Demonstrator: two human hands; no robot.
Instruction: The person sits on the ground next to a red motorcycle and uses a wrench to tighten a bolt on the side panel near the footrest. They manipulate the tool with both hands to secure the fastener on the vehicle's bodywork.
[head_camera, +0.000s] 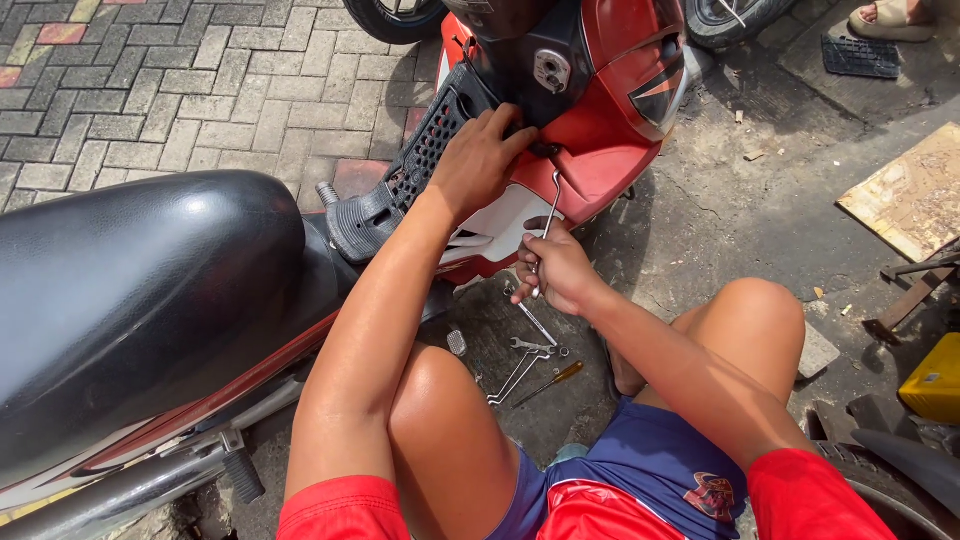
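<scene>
**Beside the red scooter: bent tool held up to the lower panel**

At the scooter's front lower body, the right hand (556, 268) is closed around the lower shank of a bent metal tool (549, 215), an L-shaped key or wrench by its outline. The grip sits low on the shank, which by judgement gives leverage for turning. The tool's long axis runs near upright, leaning slightly; its short bent end points left into a dark recess at the red body panel (600, 160), close under the left fingertips.

The left hand (478, 160) lies flat and spread, fingers bent over the edge where the black perforated footboard (425, 150) meets the panel. It grips nothing separable; it appears to steady or press the part while the tool works.

Outward from the hands, spare spanners (525, 350) and a yellow-handled screwdriver (555, 378) lie on the concrete between the person's knees, within easy reach. The black seat (140, 290) fills the left of the view. A wooden board (910, 195) and a yellow container (935, 380) lie well apart on the right.
</scene>
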